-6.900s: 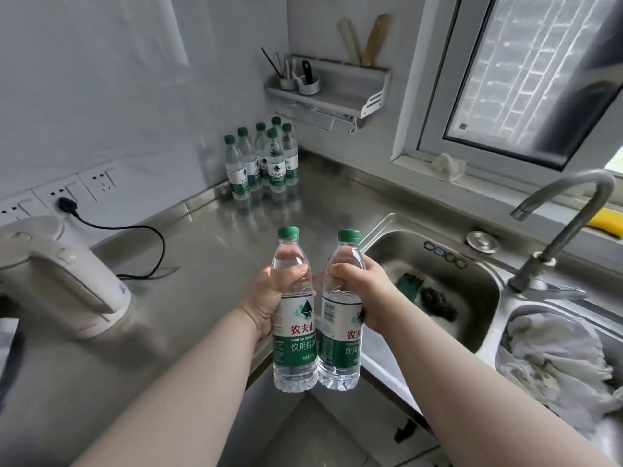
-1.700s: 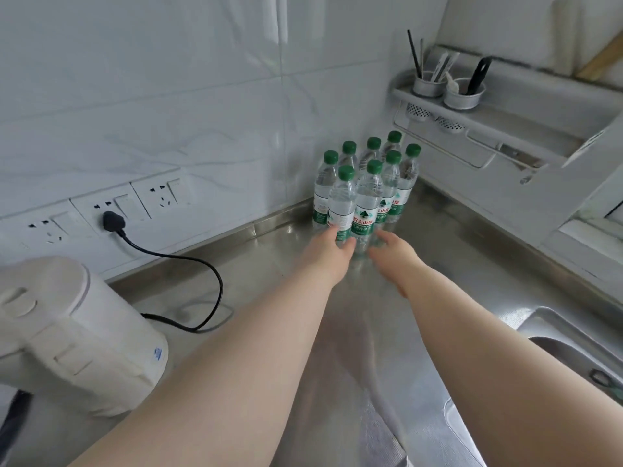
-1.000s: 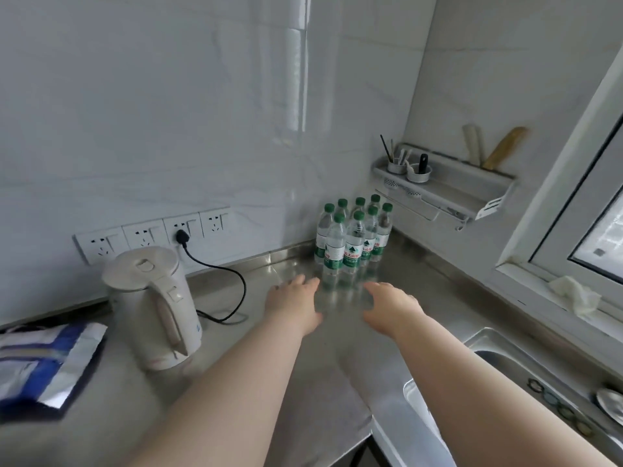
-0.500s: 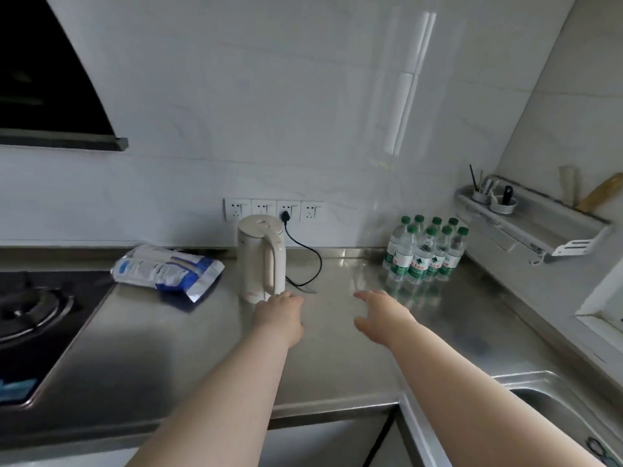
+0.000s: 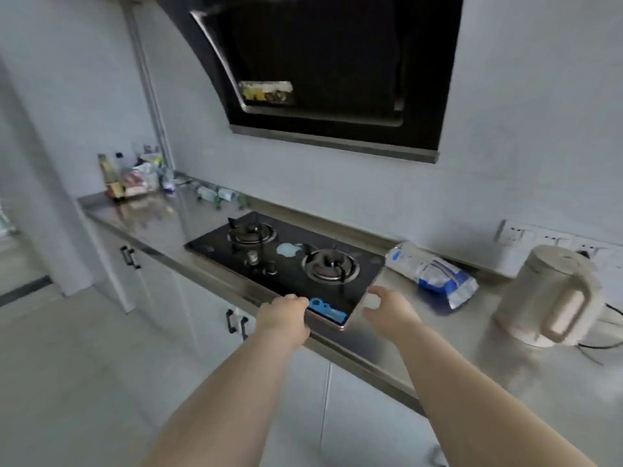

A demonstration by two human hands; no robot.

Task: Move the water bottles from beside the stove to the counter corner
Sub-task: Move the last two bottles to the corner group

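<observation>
Water bottles (image 5: 219, 194): we see a few, green-labelled, at the wall just past the stove's (image 5: 286, 261) far end, apparently on their sides (blurred). Bare bench (image 5: 158, 217) lies open between them and the condiment cluster (image 5: 128, 178) at the far edge. Left hand (image 5: 283, 318) is over the stove's near edge, fingers loosely curled, holding nothing. Right hand (image 5: 387, 310) is beside the stove's near corner, fingers relaxed, empty. Blue-white bag (image 5: 435, 273) and kettle (image 5: 549, 298) sit right of the stove, with the range hood (image 5: 323, 69) above.
</observation>
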